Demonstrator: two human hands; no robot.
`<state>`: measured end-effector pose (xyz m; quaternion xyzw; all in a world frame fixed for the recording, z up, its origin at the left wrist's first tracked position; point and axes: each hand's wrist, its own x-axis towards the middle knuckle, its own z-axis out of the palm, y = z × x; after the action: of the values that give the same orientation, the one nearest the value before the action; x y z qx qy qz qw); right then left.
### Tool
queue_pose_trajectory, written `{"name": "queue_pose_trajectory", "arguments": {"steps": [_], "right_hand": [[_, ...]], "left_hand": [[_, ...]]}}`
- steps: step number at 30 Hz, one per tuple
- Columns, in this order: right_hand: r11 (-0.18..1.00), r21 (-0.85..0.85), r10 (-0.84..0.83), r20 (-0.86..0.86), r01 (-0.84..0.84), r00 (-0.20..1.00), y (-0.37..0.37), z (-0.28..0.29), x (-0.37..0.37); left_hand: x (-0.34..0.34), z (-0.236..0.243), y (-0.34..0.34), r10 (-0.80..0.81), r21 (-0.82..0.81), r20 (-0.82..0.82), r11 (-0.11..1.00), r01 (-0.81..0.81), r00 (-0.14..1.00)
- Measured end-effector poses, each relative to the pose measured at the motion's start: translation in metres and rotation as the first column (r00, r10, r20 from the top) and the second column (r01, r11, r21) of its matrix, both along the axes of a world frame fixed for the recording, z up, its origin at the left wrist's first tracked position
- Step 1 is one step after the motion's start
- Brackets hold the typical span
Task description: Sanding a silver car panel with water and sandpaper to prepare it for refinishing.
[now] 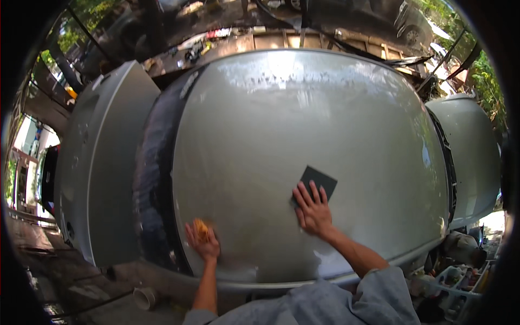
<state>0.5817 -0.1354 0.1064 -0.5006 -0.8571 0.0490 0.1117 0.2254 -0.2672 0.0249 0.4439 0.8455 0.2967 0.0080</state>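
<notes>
A grey-green car roof fills the middle of the view. My right hand lies flat with fingers apart on a square dark sheet, likely abrasive paper, resting on the roof. My left hand grips a yellow-orange sponge or cloth near the roof's lower left part, beside a dark band along the roof's edge. Grey sleeves cover part of my arms.
A raised grey panel stands at the left, and another lies at the right. A crate of supplies sits lower right, a white bucket lower left. Vehicles, wooden boards and foliage lie beyond the roof.
</notes>
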Motion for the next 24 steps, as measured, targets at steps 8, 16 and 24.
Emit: {"name": "queue_pose_trajectory", "arguments": {"steps": [8, 16, 24], "right_hand": [[0.996, 0.089, 0.013, -0.034, -0.010, 0.999, 0.001, -0.018, -0.003], [0.998, -0.021, -0.054, -0.640, 0.053, 0.766, -0.025, 0.012, -0.003], [0.610, -0.559, -0.745, -0.646, 0.562, 0.166, -0.049, 0.021, 0.212]], "left_hand": [[0.000, 0.002, 0.001, 0.027, -0.054, -0.030, 0.998, -0.028, 0.999], [-0.018, -0.008, 0.014, 0.028, 0.041, 0.038, 0.999, -0.029, 0.999], [0.042, -0.001, 0.029, -0.062, -0.021, -0.259, 0.998, 0.059, 0.964]]}}
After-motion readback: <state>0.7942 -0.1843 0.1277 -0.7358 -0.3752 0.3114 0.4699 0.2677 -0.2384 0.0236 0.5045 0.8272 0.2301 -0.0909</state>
